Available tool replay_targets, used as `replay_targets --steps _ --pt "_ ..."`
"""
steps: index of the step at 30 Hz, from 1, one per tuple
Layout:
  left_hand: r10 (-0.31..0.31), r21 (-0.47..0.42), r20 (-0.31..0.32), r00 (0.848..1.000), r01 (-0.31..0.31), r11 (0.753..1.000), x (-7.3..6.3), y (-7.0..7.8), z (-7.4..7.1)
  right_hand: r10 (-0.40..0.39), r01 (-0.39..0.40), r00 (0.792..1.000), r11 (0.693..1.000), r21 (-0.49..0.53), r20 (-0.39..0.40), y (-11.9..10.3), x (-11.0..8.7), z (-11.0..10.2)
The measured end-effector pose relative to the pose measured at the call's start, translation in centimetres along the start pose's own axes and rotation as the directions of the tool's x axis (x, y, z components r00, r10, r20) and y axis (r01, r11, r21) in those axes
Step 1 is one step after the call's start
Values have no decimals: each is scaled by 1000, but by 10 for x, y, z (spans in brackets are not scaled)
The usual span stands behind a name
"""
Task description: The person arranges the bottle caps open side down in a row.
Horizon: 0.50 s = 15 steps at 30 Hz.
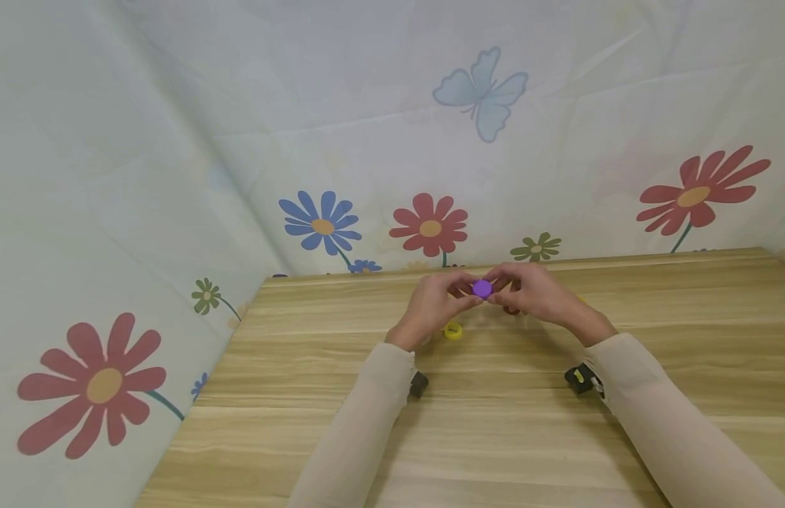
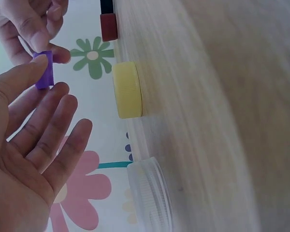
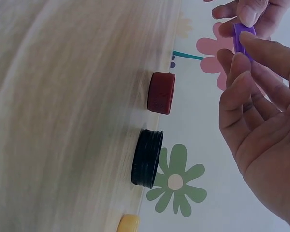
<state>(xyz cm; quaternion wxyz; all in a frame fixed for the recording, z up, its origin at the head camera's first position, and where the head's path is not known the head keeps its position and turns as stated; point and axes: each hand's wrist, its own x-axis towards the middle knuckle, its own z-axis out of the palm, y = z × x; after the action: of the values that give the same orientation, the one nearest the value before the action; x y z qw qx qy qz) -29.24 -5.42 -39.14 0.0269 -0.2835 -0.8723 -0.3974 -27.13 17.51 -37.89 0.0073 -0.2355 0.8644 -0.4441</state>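
Observation:
A small round purple cap [image 1: 483, 288] is held up above the far part of the wooden table, between both hands. My left hand [image 1: 435, 303] pinches one side of it with thumb and fingertips. On the opposite side my right hand [image 1: 537, 291] pinches it too, its other fingers bent. In the left wrist view the purple cap [image 2: 45, 70] shows edge-on. Under the hands a yellow cap [image 1: 453, 331] lies on the table, with a clear ribbed cap [image 2: 150, 195] beside it. Near the right hand stand a dark red cap [image 3: 161, 93] and a black cap [image 3: 147, 158].
The wooden table [image 1: 481, 437] ends at a flower-printed cloth [image 1: 380, 162] hanging behind it. An orange-yellow cap [image 3: 129, 223] sits past the black one. Dark wrist cameras [image 1: 579, 379] hang under both sleeves.

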Motion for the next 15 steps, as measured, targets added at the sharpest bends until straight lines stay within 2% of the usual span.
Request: replay_targets --steps 5,10,15 --pt "0 0 12 1000 0 1000 0 1 0 7 -7 1000 1000 1 3 1 1 1" --pt "-12 41 26 1000 11 999 -1 2 -1 3 -3 1000 1000 -6 2 1 1 1" --pt "2 80 42 999 -5 997 -1 3 -1 7 -7 1000 999 -35 -1 -3 -1 2"
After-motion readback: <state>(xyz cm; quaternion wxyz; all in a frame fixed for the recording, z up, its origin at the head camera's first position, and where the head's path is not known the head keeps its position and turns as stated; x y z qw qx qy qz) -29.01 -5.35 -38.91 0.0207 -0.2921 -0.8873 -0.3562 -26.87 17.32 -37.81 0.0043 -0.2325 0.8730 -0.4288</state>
